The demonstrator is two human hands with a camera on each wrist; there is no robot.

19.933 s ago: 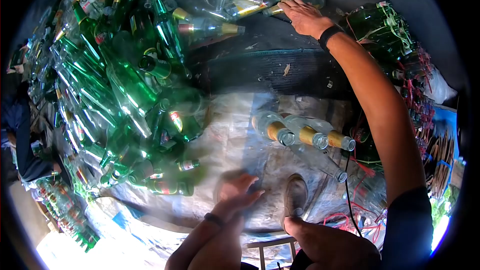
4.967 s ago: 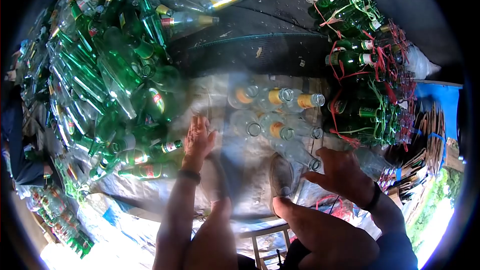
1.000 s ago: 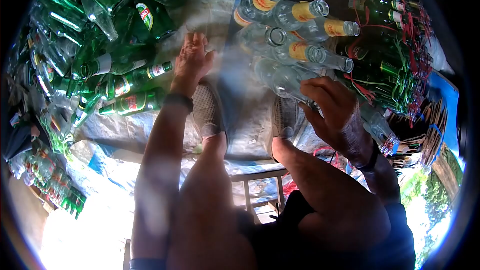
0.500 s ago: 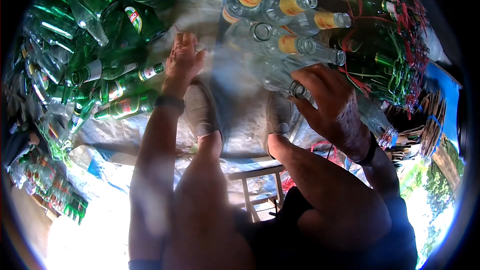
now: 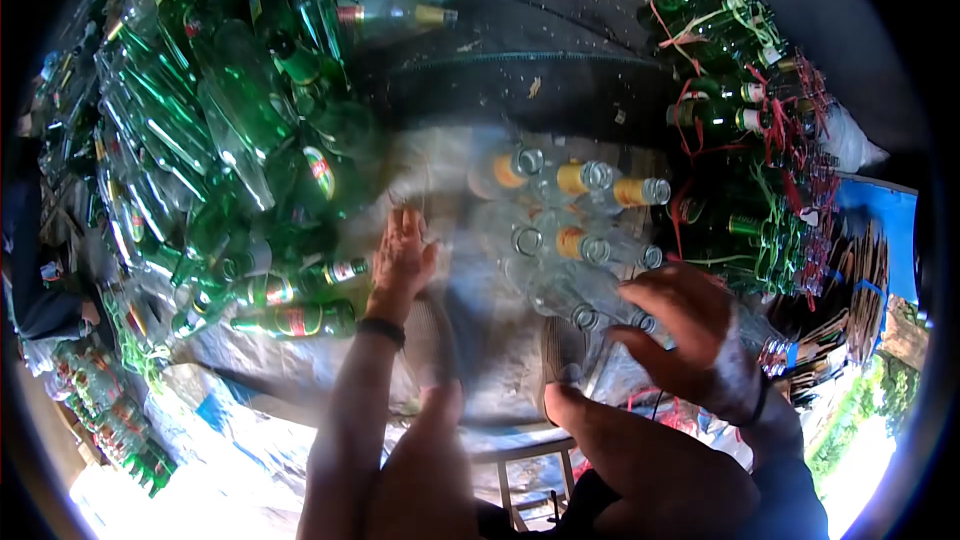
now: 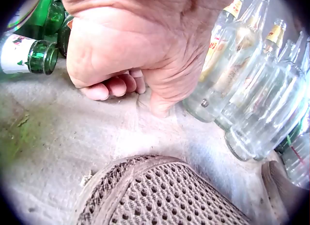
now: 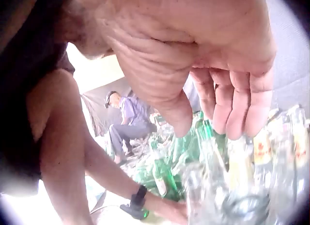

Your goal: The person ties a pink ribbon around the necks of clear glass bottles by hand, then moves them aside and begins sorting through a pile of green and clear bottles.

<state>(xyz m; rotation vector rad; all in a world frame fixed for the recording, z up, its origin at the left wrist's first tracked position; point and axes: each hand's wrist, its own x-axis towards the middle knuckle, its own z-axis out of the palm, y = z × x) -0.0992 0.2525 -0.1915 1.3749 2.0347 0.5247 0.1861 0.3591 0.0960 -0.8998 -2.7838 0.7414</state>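
My right hand hovers by the front clear glass bottles, its thumb and bent fingers apart around the mouth of a clear bottle. In the right wrist view nothing lies between its thumb and fingers, and a bottle mouth shows below them. Another clear bottle stands just left of that one. Behind them are upright clear bottles with yellow neck labels. My left hand rests with its fingertips down on the pale sheet, holding nothing, between the green bottles and the clear ones.
A large heap of green and clear bottles fills the left side. Tied bundles of green bottles stand at the right, with flattened cardboard beyond. My shoe is close to the left hand. Another person sits in the background.
The head view has tilted up, bringing the far bottles back in. Since five seconds ago a second bottle has joined the front of the clear group. The left hand keeps its place on the sheet.
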